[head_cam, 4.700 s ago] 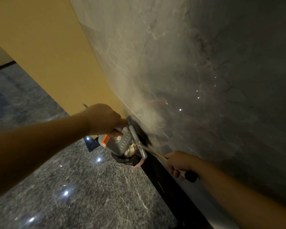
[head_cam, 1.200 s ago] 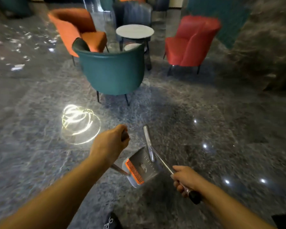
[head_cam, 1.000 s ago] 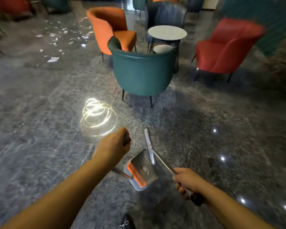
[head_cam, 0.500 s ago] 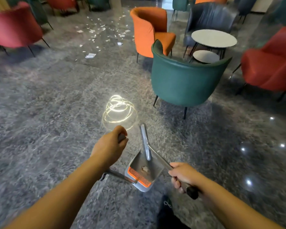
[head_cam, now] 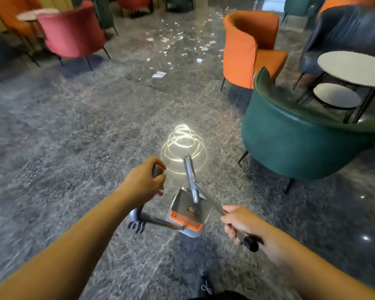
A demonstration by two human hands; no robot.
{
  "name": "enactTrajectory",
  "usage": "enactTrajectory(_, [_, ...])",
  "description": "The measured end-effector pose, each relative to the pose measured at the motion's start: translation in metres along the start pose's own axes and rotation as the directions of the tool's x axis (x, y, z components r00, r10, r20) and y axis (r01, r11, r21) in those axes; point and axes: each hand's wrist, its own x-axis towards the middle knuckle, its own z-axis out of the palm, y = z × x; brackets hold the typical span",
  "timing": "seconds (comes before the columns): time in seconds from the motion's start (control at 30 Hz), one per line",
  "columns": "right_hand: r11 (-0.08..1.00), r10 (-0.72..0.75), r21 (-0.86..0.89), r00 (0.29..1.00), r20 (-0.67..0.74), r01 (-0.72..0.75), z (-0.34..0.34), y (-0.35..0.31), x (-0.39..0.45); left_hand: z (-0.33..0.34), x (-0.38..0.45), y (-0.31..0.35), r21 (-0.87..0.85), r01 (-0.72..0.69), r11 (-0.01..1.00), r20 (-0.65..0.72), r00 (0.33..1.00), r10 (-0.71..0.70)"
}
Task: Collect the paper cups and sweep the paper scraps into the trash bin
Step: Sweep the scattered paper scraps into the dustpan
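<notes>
My left hand (head_cam: 144,184) grips the top of the long dustpan handle. The grey dustpan (head_cam: 187,213) with an orange comb edge hangs below it over the floor, and a small brownish scrap lies inside. My right hand (head_cam: 239,223) grips the broom handle (head_cam: 208,201) near its black end, and the grey broom head (head_cam: 191,177) points away over the pan. Several white paper scraps (head_cam: 178,48) lie scattered on the dark floor far ahead, between the chairs. No paper cup or trash bin is in view.
A green armchair (head_cam: 299,139) stands close on the right, beside round white tables (head_cam: 353,69). An orange chair (head_cam: 249,48) sits beyond it and a red chair (head_cam: 72,37) at the far left. A bright light reflection (head_cam: 183,146) shines on the polished stone floor.
The view turned from the marble wall and the bin to the lounge and swung left, so the scraps came into sight. Both hands keep their grips and the dustpan hangs lower.
</notes>
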Motion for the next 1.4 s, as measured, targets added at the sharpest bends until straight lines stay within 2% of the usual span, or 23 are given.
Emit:
enactTrajectory(0.17, [0.999,-0.006,-0.045,1.0,0.01,0.006,-0.008,-0.071,0.052,-0.037,0.074,0.004,-0.013,0.021,1.0,-0.113,0.993,-0.022])
enactTrajectory(0.3, [0.999,0.033,-0.016,0.999,0.023,-0.033,-0.013,-0.129,0.105,-0.061,0.14,0.004,0.047,0.015,0.999,-0.181,0.983,-0.006])
enactTrajectory(0.67, [1.0,0.027,0.013,0.998,-0.062,-0.026,-0.025,-0.318,0.251,-0.142,0.353,0.006,0.076,-0.117,0.99,-0.205,0.97,0.13])
enactTrajectory(0.87, [0.999,-0.019,0.025,0.998,-0.052,0.02,-0.043,-0.411,0.322,-0.178,0.466,0.018,0.089,-0.148,0.985,-0.251,0.954,0.166])
enactTrajectory(1.03, [1.0,-0.029,-0.009,0.996,-0.084,0.028,-0.074,-0.488,0.407,-0.2,0.577,0.029,0.072,-0.157,0.985,-0.298,0.939,0.171])
enactTrajectory(1.27, [0.989,-0.058,-0.14,0.998,-0.024,0.054,-0.142,-0.622,0.516,-0.227,0.735,0.064,0.07,-0.136,0.988,-0.336,0.93,0.151])
enactTrajectory(1.4, [0.989,-0.066,-0.135,0.998,-0.015,0.063,-0.165,-0.694,0.561,-0.255,0.813,0.077,0.071,-0.139,0.988,-0.371,0.915,0.155])
